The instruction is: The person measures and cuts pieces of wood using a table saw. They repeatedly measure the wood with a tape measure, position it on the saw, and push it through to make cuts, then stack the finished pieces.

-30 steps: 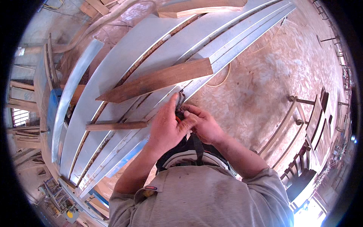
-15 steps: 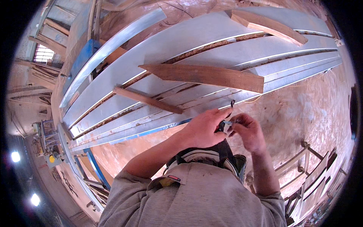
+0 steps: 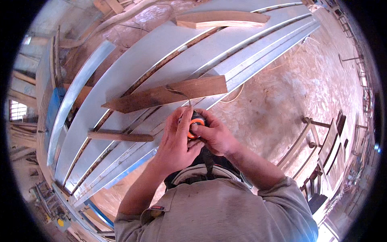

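Just in front of my body, my right hand (image 3: pixel 215 135) is wrapped round a black and orange tape measure (image 3: pixel 196 122), its thumb on the round orange face. My left hand (image 3: pixel 175 135) closes against the tape measure's other side, fingers pressed together and pointing away from me. From the top of the fingers a thin dark curved strip (image 3: pixel 177 92) reaches over a wooden plank (image 3: pixel 169 95); whether it is the blade or a strap I cannot tell. The plank lies across long metal-edged grey panels (image 3: pixel 155 47) beyond my hands.
A short wooden stick (image 3: pixel 121 137) lies on the panels to the left, and another wooden block (image 3: pixel 221 18) at the far end. A curved metal strip (image 3: pixel 76 97) stands out at the left. Wooden frames (image 3: pixel 322 149) stand on the dusty floor (image 3: pixel 274 109) at the right.
My view has turned, so the panels and planks sit further left. My hands, slightly apart before, have come together round the tape measure, whose orange face now shows.
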### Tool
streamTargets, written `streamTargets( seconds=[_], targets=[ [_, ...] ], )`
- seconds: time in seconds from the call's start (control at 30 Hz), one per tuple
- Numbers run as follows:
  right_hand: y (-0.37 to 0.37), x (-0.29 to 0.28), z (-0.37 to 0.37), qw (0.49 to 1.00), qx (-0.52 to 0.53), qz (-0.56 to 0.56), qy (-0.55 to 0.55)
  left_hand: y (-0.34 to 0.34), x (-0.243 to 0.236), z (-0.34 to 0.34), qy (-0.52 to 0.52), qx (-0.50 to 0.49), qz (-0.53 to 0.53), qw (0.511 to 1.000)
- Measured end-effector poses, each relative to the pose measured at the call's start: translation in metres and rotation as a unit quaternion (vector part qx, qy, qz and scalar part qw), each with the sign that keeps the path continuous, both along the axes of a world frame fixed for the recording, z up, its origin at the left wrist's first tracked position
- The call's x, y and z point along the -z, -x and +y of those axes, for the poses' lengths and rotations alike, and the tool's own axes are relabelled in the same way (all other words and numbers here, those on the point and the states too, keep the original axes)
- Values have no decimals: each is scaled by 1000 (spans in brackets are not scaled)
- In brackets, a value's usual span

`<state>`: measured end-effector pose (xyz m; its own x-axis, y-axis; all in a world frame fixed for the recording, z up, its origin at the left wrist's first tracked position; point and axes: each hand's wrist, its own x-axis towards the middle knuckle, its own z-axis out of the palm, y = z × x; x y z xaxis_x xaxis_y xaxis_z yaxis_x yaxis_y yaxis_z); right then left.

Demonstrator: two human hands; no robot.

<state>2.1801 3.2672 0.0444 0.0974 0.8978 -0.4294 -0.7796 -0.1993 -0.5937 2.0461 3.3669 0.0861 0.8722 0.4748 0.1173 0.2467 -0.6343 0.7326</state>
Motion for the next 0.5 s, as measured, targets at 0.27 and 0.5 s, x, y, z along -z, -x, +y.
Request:
streamTargets(
  seconds=[0.27,0.5],
  targets=[
    [-123,-5,-31,948,152,-253,120,-4,18,104,-220,-2,226,949],
    [-212,29,36,793,112,-565,198,7,57,112,-258,-10,237,936]
  ],
)
